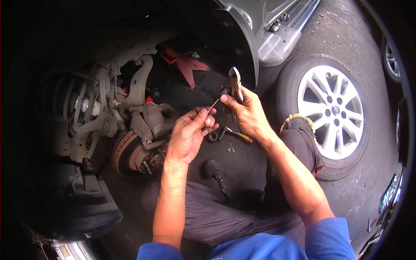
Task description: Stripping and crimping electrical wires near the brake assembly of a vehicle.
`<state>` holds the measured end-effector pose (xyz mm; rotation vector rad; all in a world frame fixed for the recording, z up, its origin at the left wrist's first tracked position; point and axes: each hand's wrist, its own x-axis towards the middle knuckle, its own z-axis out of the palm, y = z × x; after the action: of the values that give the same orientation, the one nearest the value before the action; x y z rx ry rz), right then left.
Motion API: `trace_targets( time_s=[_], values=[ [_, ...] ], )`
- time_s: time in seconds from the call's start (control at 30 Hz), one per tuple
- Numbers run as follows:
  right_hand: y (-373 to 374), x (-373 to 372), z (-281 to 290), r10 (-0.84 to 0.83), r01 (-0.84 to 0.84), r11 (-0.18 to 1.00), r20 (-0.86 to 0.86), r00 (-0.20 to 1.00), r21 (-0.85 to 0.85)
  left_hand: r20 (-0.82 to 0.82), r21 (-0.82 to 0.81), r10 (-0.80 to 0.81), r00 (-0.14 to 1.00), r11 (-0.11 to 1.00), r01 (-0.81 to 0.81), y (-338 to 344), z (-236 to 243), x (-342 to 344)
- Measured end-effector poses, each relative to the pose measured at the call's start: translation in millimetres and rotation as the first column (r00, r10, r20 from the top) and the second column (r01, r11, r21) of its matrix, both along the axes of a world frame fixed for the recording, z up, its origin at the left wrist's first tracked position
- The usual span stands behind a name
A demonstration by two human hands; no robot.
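My left hand (188, 134) is closed in a pinch on a thin reddish wire-like strand (213, 105). The strand runs up to the thumb of my right hand (250, 113), which grips a pair of metal pliers (235, 80) with the jaws pointing up and away. Something small and dark (224, 92) shows beside the right thumb; I cannot make out what it is. The pliers' handles are mostly hidden by my right fingers. Both hands hover over the floor, right of the brake disc (126, 154) and caliper (154, 123).
A ratchet with a yellowish handle (244, 137) and a ring-shaped part (212, 136) lie below my hands. A red stand (186, 67) sits beyond them. At left is the coil spring (69, 99); at right, a removed wheel (331, 108) lies beside my knee.
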<state>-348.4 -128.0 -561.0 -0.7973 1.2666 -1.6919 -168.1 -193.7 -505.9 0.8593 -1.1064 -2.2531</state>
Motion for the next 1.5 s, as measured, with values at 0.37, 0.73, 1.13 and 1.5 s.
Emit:
trace_targets(
  time_s=[0.37, 0.73, 1.13, 1.5],
  values=[
    [0, -10, -1, 0.046, -0.063, 0.983, 0.105, 0.993, 0.170, 0.345, -0.938, 0.526, 0.777, 0.176, 0.297, 0, 11, -12],
    [7, 2, 11, 0.211, -0.058, 0.957, -0.546, 0.811, 0.284, 0.277, -0.960, 0.558, 0.782, 0.200, 0.197, -8, 6, -6],
    [5, 7, -4, 0.019, -0.006, 1.000, -0.762, 0.648, 0.020, 0.305, -0.952, 0.558, 0.772, 0.193, 0.237, -4, 13, -8],
    [2, 5, -14, -0.077, -0.016, 0.995, -0.850, 0.521, -0.100, 0.322, -0.947, 0.551, 0.770, 0.201, 0.252, -3, 15, -7]
  ],
)
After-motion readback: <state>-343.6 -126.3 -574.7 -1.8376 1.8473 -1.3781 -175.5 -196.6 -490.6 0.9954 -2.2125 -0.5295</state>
